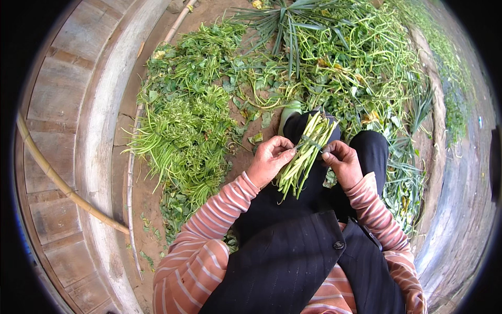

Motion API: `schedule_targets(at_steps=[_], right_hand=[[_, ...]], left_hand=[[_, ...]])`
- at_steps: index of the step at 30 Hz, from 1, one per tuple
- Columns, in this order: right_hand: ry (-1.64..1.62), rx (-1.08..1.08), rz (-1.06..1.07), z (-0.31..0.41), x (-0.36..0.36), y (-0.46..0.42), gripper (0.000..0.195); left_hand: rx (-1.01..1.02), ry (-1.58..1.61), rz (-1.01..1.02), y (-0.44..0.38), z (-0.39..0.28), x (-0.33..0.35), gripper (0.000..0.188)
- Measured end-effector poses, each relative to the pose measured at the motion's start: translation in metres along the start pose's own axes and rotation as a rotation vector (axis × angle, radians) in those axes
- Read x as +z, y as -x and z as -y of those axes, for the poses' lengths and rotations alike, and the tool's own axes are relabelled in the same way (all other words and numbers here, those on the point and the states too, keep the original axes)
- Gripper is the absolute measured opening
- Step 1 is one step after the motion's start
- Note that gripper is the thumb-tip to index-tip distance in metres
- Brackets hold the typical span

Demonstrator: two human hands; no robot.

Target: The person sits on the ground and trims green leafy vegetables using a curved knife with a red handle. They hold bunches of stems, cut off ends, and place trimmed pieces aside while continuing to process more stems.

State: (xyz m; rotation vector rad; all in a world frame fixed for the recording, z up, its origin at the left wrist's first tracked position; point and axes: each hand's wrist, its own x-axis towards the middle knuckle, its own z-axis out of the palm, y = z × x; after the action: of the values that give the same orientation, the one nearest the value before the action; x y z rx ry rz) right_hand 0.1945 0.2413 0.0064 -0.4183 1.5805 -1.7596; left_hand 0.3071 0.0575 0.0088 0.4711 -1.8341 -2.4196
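Note:
A bundle of pale green stems (pixel 308 151) rests over my dark-trousered leg, its cut ends pointing down towards my lap. Around its middle runs a narrow green leaf strip (pixel 312 142). At the bundle's left side, my left hand (pixel 274 157) pinches the strip between thumb and fingertips. My right hand (pixel 342 159) grips the strip the same way on the right side. Fingers partly hide the strip's ends, so I cannot tell whether it is knotted.
Bunches of leafy green stems (pixel 188 137) lie on the ground at left. A heap of loose vines (pixel 357 59) spreads ahead and right, with a fan-shaped palm leaf (pixel 283 19) on top. A bamboo pole (pixel 66 188) leans across a pale ledge (pixel 94 157) beside a wooden wall (pixel 53 151).

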Motion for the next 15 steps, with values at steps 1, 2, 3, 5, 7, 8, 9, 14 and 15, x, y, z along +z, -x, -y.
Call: schedule_targets(at_steps=[1, 2, 3, 5, 7, 8, 9, 14, 15], right_hand=[[-0.029, 0.01, 0.007, 0.003, 0.004, -0.002, 0.004], [-0.06, -0.004, 0.017, 0.005, 0.008, -0.006, 0.004], [-0.048, -0.023, 0.041, 0.008, 0.01, -0.009, 0.004], [-0.02, -0.06, 0.059, 0.017, 0.018, -0.016, 0.005], [-0.008, -0.106, 0.086, 0.026, 0.023, -0.025, 0.005], [0.007, -0.105, 0.102, 0.032, 0.026, -0.03, 0.005], [0.019, -0.105, 0.117, 0.037, 0.029, -0.035, 0.006], [0.099, -0.272, 0.13, 0.051, 0.038, -0.067, 0.008], [0.078, -0.288, 0.103, 0.055, 0.037, -0.074, 0.008]], left_hand=[[-0.05, 0.139, -0.008, -0.001, -0.003, 0.001, 0.012], [-0.072, 0.213, -0.044, -0.001, -0.007, 0.001, 0.015], [-0.081, 0.356, -0.071, -0.004, -0.007, 0.003, 0.025], [-0.095, 0.361, -0.04, -0.004, -0.014, 0.0, 0.037], [-0.116, 0.439, 0.128, -0.006, -0.024, 0.002, 0.05], [-0.156, 0.474, 0.115, -0.005, -0.025, 0.002, 0.05], [-0.197, 0.507, 0.102, -0.005, -0.027, 0.001, 0.05], [-0.112, 0.556, -0.058, -0.017, -0.023, -0.021, 0.042], [-0.086, 0.613, -0.102, -0.023, -0.027, -0.029, 0.04]])
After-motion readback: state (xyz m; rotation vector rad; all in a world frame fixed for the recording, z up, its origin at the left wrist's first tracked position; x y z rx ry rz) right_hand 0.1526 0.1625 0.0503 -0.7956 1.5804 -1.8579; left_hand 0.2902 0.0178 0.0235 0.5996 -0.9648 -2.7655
